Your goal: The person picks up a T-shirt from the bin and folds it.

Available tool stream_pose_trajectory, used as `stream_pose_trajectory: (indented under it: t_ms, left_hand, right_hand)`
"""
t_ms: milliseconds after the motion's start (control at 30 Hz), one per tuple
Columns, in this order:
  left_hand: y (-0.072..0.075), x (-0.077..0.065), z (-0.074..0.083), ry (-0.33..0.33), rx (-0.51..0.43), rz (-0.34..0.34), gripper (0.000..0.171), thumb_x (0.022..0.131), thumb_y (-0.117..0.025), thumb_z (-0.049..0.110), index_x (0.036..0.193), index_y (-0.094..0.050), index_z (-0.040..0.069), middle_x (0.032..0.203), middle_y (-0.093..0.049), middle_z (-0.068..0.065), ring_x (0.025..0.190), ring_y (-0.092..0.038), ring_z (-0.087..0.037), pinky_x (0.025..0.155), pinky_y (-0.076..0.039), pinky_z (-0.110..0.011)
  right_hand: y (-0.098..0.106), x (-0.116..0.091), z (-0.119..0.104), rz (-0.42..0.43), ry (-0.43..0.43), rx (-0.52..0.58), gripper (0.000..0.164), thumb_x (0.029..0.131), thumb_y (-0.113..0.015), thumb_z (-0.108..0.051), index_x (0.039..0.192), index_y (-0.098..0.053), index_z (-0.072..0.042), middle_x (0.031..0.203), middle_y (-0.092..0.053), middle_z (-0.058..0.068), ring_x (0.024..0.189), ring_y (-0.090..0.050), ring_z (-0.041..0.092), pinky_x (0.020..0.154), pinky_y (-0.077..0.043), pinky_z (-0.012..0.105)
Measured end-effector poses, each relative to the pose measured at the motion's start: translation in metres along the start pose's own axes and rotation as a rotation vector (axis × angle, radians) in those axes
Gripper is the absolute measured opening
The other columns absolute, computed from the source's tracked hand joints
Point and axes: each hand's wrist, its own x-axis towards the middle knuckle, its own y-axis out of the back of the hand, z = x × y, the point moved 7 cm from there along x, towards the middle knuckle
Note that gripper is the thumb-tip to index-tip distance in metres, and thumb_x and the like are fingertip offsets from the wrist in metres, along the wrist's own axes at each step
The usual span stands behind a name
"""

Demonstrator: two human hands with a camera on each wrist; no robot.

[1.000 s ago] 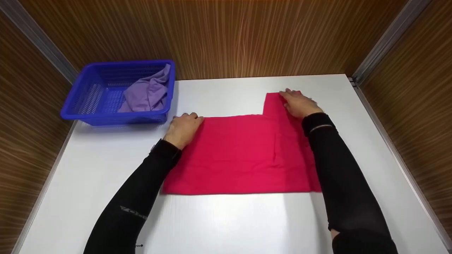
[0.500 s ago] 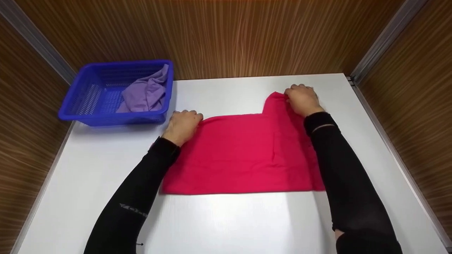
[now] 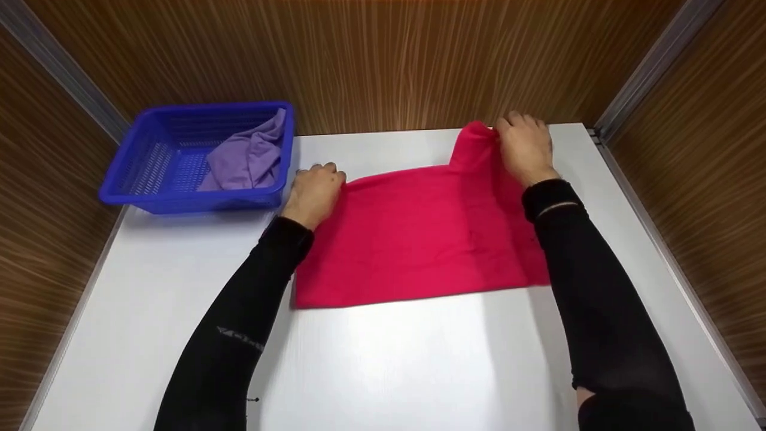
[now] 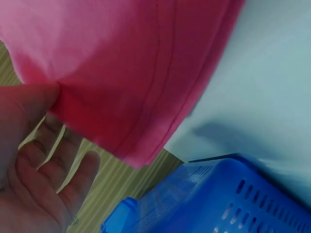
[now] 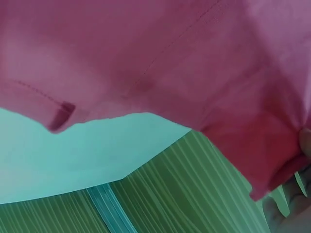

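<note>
One cloth (image 3: 407, 233) in two hands (image 3: 315, 195) (image 3: 526, 148)

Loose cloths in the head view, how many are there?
2: a red cloth over the white table, and a purple cloth inside the blue basket, toward its right side. Another could be hidden beneath either one.

Head view bright, even, mostly clear. Pale glare on flat white tabletop (image 3: 407, 365), near side of broad red stitched cloth (image 3: 395, 233); soft grey shadow bands there too, toward cloth's right end. Left of cloth, dim shadow under blue rectangular perforated plastic basket (image 3: 203, 202). Wrist views duller, hazy, softly focused: left bluish, right strongly tinted (brown wood-grain panel (image 5: 194, 179) reads green, tabletop turquoise). Cloth partly washed to pink-mauve in both, darker shadow patches across it.
</note>
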Motion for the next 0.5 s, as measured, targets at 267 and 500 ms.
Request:
stream_pose_trajectory:
  t_ms: [267, 500]
  left_hand:
    - [0.004, -0.017, -0.004, -0.072, -0.082, 0.018, 0.015, 0.096, -0.074, 0.022, 0.104, -0.071, 0.010, 0.104, -0.074, -0.012, 0.099, -0.073, -0.040, 0.078, -0.060, -0.058]
    - [0.010, -0.031, -0.009, -0.124, -0.140, 0.057, 0.009, 0.098, -0.073, 0.016, 0.105, -0.069, 0.011, 0.102, -0.073, -0.010, 0.097, -0.074, -0.038, 0.073, -0.061, -0.055]
  right_hand:
    - [0.011, -0.025, 0.011, -0.104, 0.052, 0.077, 0.024, 0.098, -0.066, -0.015, 0.121, -0.067, -0.006, 0.130, -0.062, 0.020, 0.120, -0.060, 0.046, 0.087, -0.051, 0.071]
    - [0.023, -0.053, 0.020, -0.188, 0.128, 0.158, 0.023, 0.092, -0.073, -0.005, 0.111, -0.065, -0.013, 0.106, -0.072, 0.013, 0.100, -0.070, 0.037, 0.079, -0.054, 0.058]
